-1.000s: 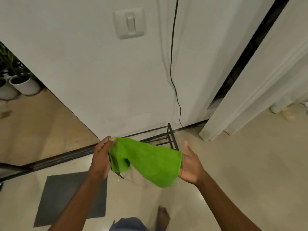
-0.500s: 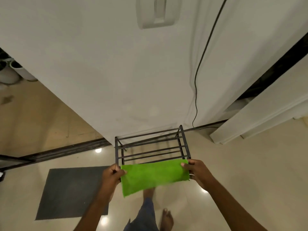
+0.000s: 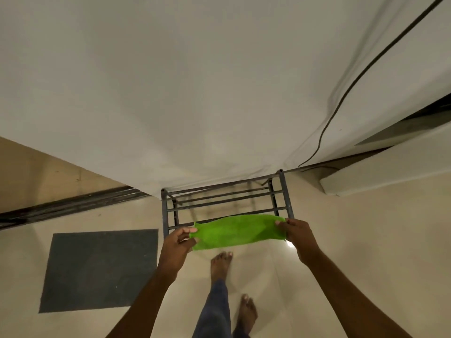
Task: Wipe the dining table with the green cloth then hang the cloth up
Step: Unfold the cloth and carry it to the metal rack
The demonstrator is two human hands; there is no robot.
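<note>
Over rack (image 3: 227,196): both hands stretch green cloth (image 3: 238,231).

Green cloth (image 3: 238,231), black rack (image 3: 227,198)

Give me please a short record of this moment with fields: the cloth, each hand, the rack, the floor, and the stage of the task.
cloth: bright green fabric cloth, stretched flat between both hands
left hand: left hand, pinching the cloth's left end
right hand: right hand, gripping the cloth's right end
rack: dark metal bar rack, against the white wall; cloth over its front bar
floor: grey rectangular mat, left of the rack
stage: hanging, hands not yet released
</note>
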